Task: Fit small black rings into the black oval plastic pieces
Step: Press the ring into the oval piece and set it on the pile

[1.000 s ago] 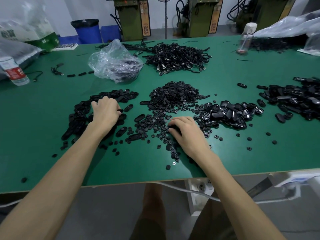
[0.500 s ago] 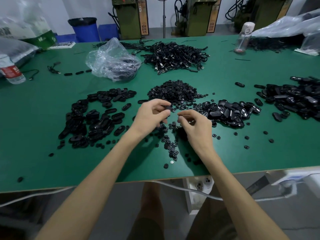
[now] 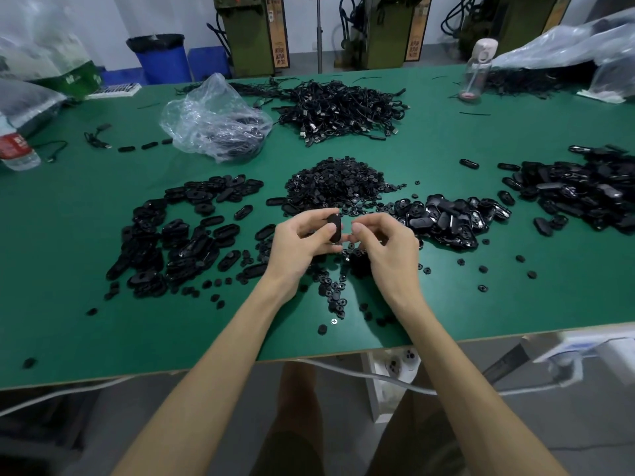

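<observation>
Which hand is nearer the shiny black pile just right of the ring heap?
Right. The right hand sits just left of the shiny pile, its knuckles almost at the pile's edge; the left hand is farther left, holding a black oval piece.

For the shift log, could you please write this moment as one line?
left hand: grips black oval plastic piece above green table | right hand: fingers curled beside piece | ring: not visible
</observation>
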{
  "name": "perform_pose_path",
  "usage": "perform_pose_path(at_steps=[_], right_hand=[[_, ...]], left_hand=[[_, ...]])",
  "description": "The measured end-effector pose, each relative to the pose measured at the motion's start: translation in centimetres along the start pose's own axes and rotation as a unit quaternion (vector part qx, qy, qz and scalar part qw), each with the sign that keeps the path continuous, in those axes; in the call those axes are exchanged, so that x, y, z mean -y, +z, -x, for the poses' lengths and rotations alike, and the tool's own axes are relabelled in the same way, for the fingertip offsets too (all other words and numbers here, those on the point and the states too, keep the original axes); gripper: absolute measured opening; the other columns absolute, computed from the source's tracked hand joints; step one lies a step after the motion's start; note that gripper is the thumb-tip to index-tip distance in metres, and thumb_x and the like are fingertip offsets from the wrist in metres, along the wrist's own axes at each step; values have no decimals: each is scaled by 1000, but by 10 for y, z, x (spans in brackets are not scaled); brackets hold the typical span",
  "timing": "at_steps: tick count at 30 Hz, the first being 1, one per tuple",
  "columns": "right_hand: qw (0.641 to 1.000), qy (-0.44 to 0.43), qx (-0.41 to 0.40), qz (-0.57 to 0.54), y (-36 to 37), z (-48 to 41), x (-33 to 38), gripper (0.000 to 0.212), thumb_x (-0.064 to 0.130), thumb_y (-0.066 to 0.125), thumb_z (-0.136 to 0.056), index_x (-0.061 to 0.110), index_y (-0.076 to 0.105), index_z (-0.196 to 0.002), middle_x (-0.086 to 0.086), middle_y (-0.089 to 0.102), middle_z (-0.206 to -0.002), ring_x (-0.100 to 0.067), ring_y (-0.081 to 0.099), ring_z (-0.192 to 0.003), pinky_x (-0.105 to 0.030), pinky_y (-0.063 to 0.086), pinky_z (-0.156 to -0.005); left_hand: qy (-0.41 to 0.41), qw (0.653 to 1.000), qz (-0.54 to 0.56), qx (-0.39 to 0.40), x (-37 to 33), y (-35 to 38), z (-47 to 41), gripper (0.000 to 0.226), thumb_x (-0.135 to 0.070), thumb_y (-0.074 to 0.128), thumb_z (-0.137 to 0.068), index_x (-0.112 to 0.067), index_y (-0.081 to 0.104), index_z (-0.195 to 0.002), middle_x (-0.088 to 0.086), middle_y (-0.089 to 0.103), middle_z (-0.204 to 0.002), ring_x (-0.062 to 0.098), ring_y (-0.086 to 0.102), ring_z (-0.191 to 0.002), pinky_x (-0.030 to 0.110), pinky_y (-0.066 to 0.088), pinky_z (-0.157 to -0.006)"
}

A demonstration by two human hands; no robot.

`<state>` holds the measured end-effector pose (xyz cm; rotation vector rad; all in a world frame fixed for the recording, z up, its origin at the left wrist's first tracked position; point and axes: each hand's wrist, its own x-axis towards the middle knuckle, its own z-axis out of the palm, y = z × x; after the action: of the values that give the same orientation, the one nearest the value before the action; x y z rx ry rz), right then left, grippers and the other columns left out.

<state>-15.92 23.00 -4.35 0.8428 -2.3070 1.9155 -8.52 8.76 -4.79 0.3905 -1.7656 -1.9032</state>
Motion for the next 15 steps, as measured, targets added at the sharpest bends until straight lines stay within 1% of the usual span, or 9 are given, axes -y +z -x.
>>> perform_pose_path(at_steps=[2,4,6,8,10,15], right_hand=[[1000,1,5,0,0,0,0,10,16,68,-99,21,76,-98,12,76,-79,4,68,-75,-18,53,-78],[1000,2,12,-1,-1,0,0,13,16,67,-100,24,78,-101,12,78,-84,3,70,-82,-25,55,-83],[1000,-3,19,5,-1,0,0,17,14,66,-100,26,79,-104,14,78,-91,0,71,-90,-28,56,-89],[1000,-5,27,15,-1,0,1,19,13,67,-100,26,80,-107,16,77,-94,-1,70,-92,-29,56,-90],[999,-1,31,15,-1,-1,0,19,13,68,-98,24,80,-107,15,77,-94,-2,70,-91,-29,56,-89],[999,5,39,-4,-1,-1,-2,14,12,72,-95,17,80,-106,11,77,-89,1,67,-81,-18,51,-79]], left_hand=[[1,1000,6,4,1,1,1,24,0,69,-96,-6,74,-119,16,77,-109,33,77,-98,37,63,-83],[2,1000,9,12,2,0,1,25,2,69,-96,-3,73,-120,17,77,-111,34,76,-101,37,63,-87],[7,1000,4,15,2,-1,1,27,4,69,-95,-2,72,-121,18,76,-113,33,76,-102,37,62,-89],[11,1000,2,16,3,0,2,28,5,69,-94,-1,72,-121,19,76,-113,33,76,-101,37,62,-90],[14,1000,-3,14,3,0,2,30,5,69,-94,-1,71,-123,19,76,-113,31,77,-101,37,62,-91],[16,1000,-7,17,2,0,2,36,4,71,-93,-8,71,-126,14,77,-110,29,77,-99,33,61,-90]])
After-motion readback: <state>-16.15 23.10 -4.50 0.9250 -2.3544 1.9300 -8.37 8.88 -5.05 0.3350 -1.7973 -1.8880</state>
